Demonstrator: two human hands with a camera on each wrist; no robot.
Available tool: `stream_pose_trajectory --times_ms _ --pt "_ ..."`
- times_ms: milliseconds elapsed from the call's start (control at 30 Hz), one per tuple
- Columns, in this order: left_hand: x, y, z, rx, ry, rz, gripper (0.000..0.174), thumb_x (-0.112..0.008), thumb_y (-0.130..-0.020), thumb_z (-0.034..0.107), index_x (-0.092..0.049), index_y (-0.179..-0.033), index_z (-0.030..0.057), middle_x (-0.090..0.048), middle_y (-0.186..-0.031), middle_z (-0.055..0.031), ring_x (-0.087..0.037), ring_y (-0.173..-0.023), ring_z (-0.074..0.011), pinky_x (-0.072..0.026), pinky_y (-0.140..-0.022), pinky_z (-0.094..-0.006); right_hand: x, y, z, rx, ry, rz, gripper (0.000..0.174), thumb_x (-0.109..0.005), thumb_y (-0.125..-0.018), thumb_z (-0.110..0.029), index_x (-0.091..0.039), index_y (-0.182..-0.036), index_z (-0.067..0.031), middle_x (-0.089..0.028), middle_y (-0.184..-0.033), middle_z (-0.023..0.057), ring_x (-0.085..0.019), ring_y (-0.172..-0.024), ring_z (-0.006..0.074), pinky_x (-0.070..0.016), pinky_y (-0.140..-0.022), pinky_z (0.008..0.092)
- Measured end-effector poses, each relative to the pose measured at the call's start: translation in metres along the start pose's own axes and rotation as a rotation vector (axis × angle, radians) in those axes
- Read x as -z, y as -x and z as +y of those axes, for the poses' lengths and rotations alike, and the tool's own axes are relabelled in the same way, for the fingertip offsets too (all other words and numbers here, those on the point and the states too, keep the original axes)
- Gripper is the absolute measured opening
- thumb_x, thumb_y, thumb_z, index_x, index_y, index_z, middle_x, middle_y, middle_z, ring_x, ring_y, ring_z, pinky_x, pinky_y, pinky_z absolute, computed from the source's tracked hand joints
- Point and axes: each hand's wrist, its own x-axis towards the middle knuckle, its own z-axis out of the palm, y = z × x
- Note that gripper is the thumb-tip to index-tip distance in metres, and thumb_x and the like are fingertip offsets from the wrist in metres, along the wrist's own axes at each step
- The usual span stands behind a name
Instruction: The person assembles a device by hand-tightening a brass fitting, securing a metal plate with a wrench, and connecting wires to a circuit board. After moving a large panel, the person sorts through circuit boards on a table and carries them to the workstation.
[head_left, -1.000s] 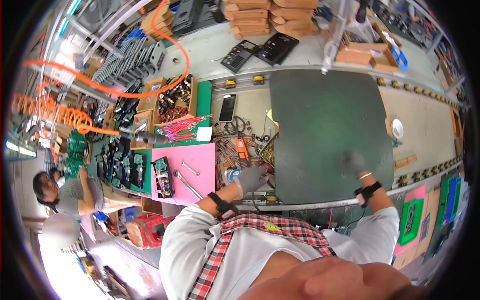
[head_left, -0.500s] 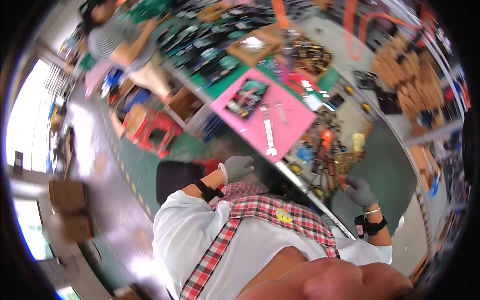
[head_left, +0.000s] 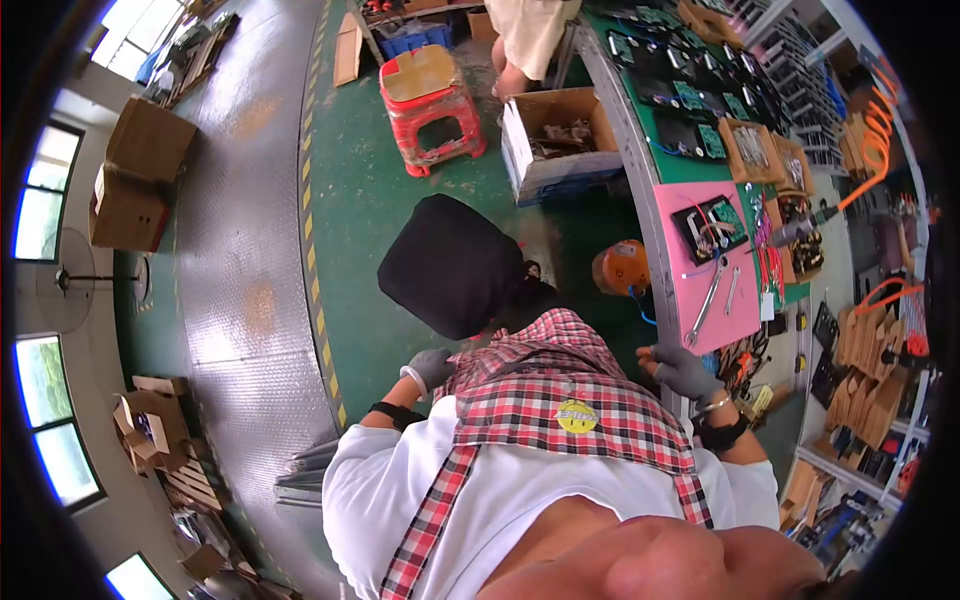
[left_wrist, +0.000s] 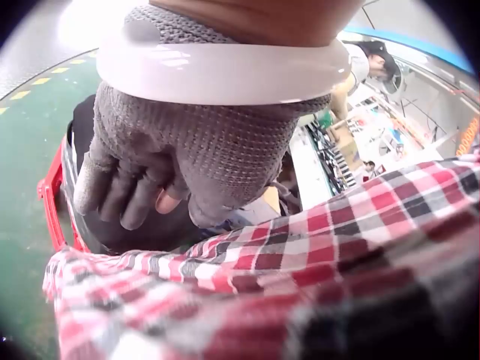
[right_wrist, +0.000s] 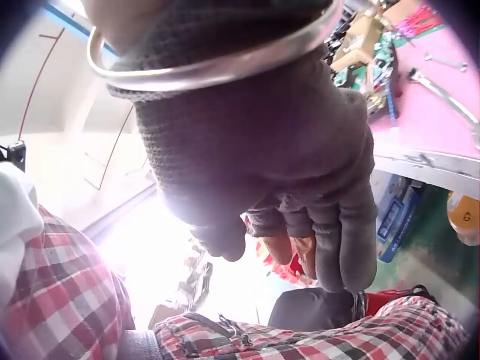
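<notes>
My left hand [head_left: 430,370], in a grey glove, hangs beside the checked apron [head_left: 545,390]. In the left wrist view its fingers [left_wrist: 135,199] droop loosely with nothing in them. On the other side, my gloved right hand [head_left: 685,372] is near the workbench edge, close to the pink mat [head_left: 735,315]. Its fingers [right_wrist: 356,240] also hang relaxed and hold nothing in the right wrist view. In front of my lap is a seat with a black cover [head_left: 450,265].
On the pink mat lie a large wrench [head_left: 707,300], a smaller wrench [head_left: 733,290] and a black unit with a circuit board [head_left: 710,228]. A red stool [head_left: 432,105], an open carton [head_left: 515,150] and an orange round container [head_left: 622,268] stand on the floor. Another person's legs [head_left: 520,50] show beyond.
The head view has swung from the bench to the floor at the left. My left hand has left the cables and tools on the bench; my right hand has come off the dark mat.
</notes>
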Motion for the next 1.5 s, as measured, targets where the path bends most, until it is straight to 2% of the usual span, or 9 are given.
stream_pose_trajectory --times_ms 333,833,967,1067,1100,1167,1233,1333,1500 --pt "0.033 -0.040 -0.051 0.143 -0.020 0.031 0.033 -0.049 -0.079 0.036 -0.057 -0.089 0.0062 -0.062 -0.087 -0.0170 -0.059 -0.087 -0.0331 -0.0449 -0.076 -0.0427 0.019 -0.120 -0.053 0.104 -0.084 -0.096 0.033 -0.054 -0.086 -0.020 -0.055 -0.111 -0.0002 -0.063 -0.094 0.0083 -0.058 -0.088 0.0135 -0.0442 -0.080 0.0250" --pt "0.206 -0.160 -0.058 0.316 0.331 0.334 0.030 -0.047 -0.081 0.029 -0.057 -0.092 0.0021 -0.060 -0.087 -0.0209 -0.055 -0.086 -0.0380 -0.0432 -0.074 -0.0443 0.124 -0.368 -0.175 0.168 -0.050 -0.100 0.034 -0.052 -0.086 -0.025 -0.056 -0.111 -0.0016 -0.063 -0.091 0.0079 -0.059 -0.083 0.0133 -0.0449 -0.076 0.0262" --pt "0.175 -0.162 -0.136 0.570 0.432 0.276 0.030 -0.048 -0.078 0.030 -0.061 -0.085 0.0034 -0.060 -0.091 -0.0207 -0.056 -0.090 -0.0365 -0.0439 -0.078 -0.0426 0.110 -0.445 -0.232 0.296 0.149 -0.182 0.035 -0.053 -0.085 -0.027 -0.056 -0.109 -0.0021 -0.064 -0.089 0.0111 -0.060 -0.082 0.0167 -0.0452 -0.075 0.0287" --pt "0.212 -0.153 -0.173 0.561 0.155 -0.106 0.031 -0.051 -0.077 0.032 -0.067 -0.091 0.0102 -0.062 -0.097 -0.0169 -0.057 -0.098 -0.0319 -0.0454 -0.083 -0.0391 0.097 -0.512 -0.275 0.294 0.188 -0.165 0.036 -0.053 -0.083 -0.028 -0.057 -0.108 -0.0022 -0.063 -0.081 0.0120 -0.060 -0.077 0.0182 -0.0457 -0.072 0.0291" --pt "0.154 -0.178 -0.235 0.773 0.265 -0.176 0.032 -0.050 -0.078 0.034 -0.067 -0.096 0.0135 -0.061 -0.102 -0.0162 -0.056 -0.102 -0.0302 -0.0456 -0.084 -0.0381 0.092 -0.533 -0.290 0.259 0.171 -0.174 0.036 -0.054 -0.083 -0.029 -0.058 -0.108 -0.0023 -0.062 -0.080 0.0119 -0.060 -0.075 0.0175 -0.0458 -0.071 0.0288" --pt "0.137 -0.199 -0.328 0.662 0.282 -0.252 0.040 -0.052 -0.078 0.043 -0.065 -0.101 0.0132 -0.059 -0.109 -0.0160 -0.055 -0.105 -0.0295 -0.0446 -0.086 -0.0368 0.078 -0.583 -0.330 0.215 0.120 -0.174 0.037 -0.054 -0.082 -0.029 -0.058 -0.107 -0.0025 -0.062 -0.078 0.0116 -0.059 -0.073 0.0162 -0.0459 -0.069 0.0282" --pt "0.234 -0.217 -0.358 0.657 0.635 0.271 0.049 -0.052 -0.077 0.046 -0.060 -0.110 0.0111 -0.055 -0.115 -0.0169 -0.052 -0.110 -0.0290 -0.0410 -0.090 -0.0366 0.055 -0.637 -0.372 0.143 0.017 -0.197 0.039 -0.053 -0.083 -0.031 -0.056 -0.112 -0.0045 -0.063 -0.081 0.0098 -0.059 -0.072 0.0164 -0.0462 -0.068 0.0278" --pt "0.445 -0.233 -0.403 0.807 0.283 -0.093 0.042 -0.049 -0.076 0.036 -0.062 -0.105 0.0075 -0.058 -0.110 -0.0174 -0.055 -0.103 -0.0318 -0.0427 -0.088 -0.0386 0.015 -0.705 -0.446 0.398 0.100 -0.200 0.037 -0.056 -0.085 -0.028 -0.056 -0.111 -0.0020 -0.063 -0.091 0.0083 -0.059 -0.081 0.0158 -0.0454 -0.075 0.0280" --pt "0.643 -0.326 -0.553 0.646 0.145 0.525 0.036 -0.050 -0.078 0.033 -0.060 -0.099 0.0050 -0.060 -0.093 -0.0242 -0.057 -0.092 -0.0386 -0.0447 -0.080 -0.0431 0.007 -0.763 -0.528 0.304 0.222 -0.233 0.035 -0.055 -0.081 -0.023 -0.056 -0.110 -0.0031 -0.062 -0.081 0.0093 -0.059 -0.073 0.0190 -0.0462 -0.070 0.0295"
